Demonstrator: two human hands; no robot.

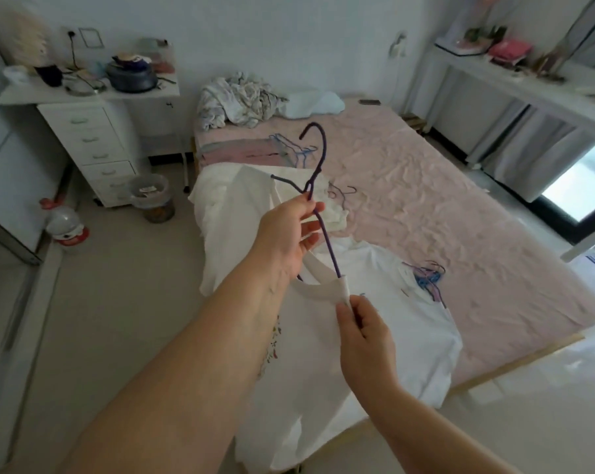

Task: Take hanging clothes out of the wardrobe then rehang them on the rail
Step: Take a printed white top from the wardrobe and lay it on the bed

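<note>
The left hand [285,234] pinches the purple hanger [318,186] above the bed [460,206] while the right hand [364,331] pinches the white shirt [309,354] collar, so the hanger looks half in; next its arm must slide fully inside

the purple hanger [326,234] runs hidden inside the white shirt's collar [323,292] below the neckline

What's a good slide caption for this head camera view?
Left hand grips a purple hanger while right hand pinches a white T-shirt's collar over the pink bed.
</note>
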